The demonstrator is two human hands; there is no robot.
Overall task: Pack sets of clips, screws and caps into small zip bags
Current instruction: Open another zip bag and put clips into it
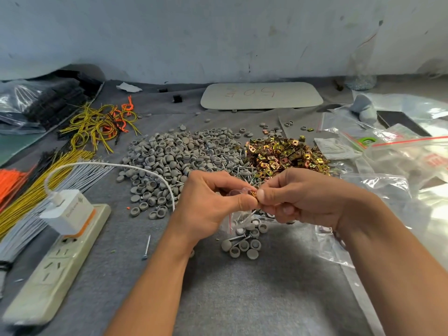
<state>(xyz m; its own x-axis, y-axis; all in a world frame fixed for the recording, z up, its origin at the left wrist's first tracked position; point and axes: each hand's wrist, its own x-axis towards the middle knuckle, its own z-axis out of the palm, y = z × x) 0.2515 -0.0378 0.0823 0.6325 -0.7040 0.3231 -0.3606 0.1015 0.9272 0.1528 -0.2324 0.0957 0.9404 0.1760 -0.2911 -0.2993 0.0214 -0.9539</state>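
Two hands, both near centre over the grey-cloth tabletop (242, 299). Left hand (211, 202): fingers curled, pinching the mouth of one small zip bag (234, 218), which is clear with a red seal line and hangs just above the cloth. Right hand (305, 197): fingers curled, thumb and forefinger pinching one gold clip (253, 194) at the bag mouth, touching the left thumb. What is inside the bag is hard to tell. Three stock piles just beyond the hands: grey caps pile (169, 156) on the left, gold clips pile (286, 154) on the right, screws pile (242, 172) between them. Roughly ten loose grey caps (244, 244) plus a couple of screws lie just below the bag. One stray screw (147, 247) lies left of them. One power strip (55, 263) near left holds one white charger (69, 213), print unreadable, with a white cable (109, 165). Wire bundles (36, 187) in yellow, orange, grey and black on the left. Empty zip bags (400, 166) are heaped on the right. One pale oval board (261, 95) at the far side has red handwriting, possibly "305".
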